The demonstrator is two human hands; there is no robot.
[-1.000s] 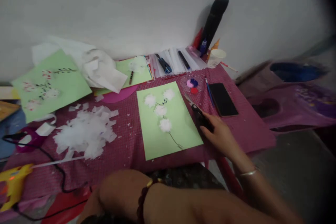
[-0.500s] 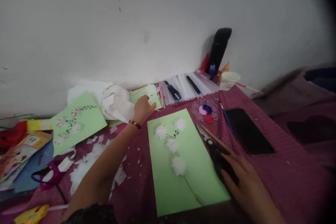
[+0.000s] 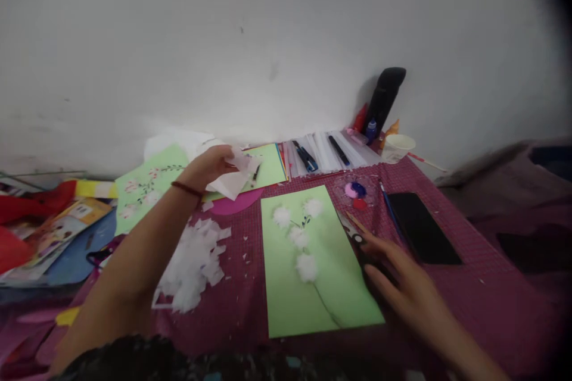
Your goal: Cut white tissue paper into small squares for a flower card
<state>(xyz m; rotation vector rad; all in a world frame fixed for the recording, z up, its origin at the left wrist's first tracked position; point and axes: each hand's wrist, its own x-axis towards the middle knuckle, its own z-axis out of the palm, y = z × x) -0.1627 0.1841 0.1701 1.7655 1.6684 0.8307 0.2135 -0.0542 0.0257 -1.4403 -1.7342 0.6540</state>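
Observation:
My left hand (image 3: 217, 164) is raised over the back left of the table. A crumpled piece of white tissue paper (image 3: 235, 181) is pinched in its fingers. My right hand (image 3: 404, 286) lies over the dark handles of a pair of scissors (image 3: 357, 239), thumb and forefinger apart on either side. A pencil (image 3: 355, 220) runs beside the blades, partly under that hand. Between my hands is a green card (image 3: 286, 303) with several fluffy white paper flowers (image 3: 307, 266) on a drawn stem. Torn white paper scraps (image 3: 194, 268) are heaped left of the card.
Another green card with flowers (image 3: 149, 181) stands at the left, near booklets (image 3: 75, 226). Behind are a cutter (image 3: 304, 156), a black pen (image 3: 338, 150) and a paint palette (image 3: 356, 191). A phone (image 3: 424, 229), paintbrush (image 3: 389, 208) and cup (image 3: 397, 147) are on the right.
My left hand has drawn back leftward from the green sheets and lifted white tissue paper. My right hand has slid forward along the scissors, which lie in the same place. The view has shifted left.

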